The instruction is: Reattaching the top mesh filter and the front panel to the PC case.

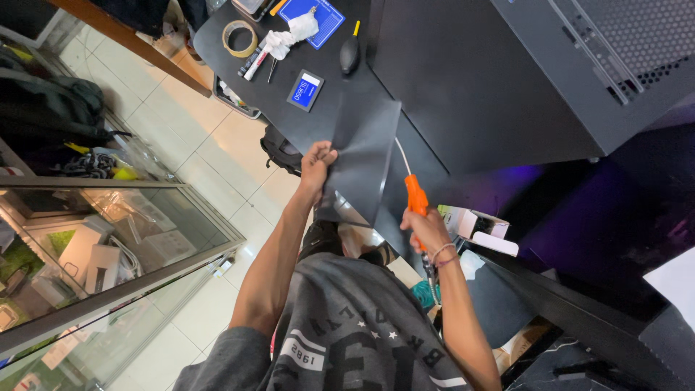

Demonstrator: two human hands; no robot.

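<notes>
The screwdriver's thin shaft tip vanishes behind the flat, matte black panel (362, 156) at centre. The left hand (316, 161) pinches the panel's nine o'clock edge; the right hand (426, 230), at five o'clock, is clenched around the glossy orange-handled screwdriver (415, 195).

Left hand (316, 161) gripping dark flat panel (365, 156), right hand (426, 230) holding orange-handled screwdriver (414, 194), black desk (326, 116)
</notes>
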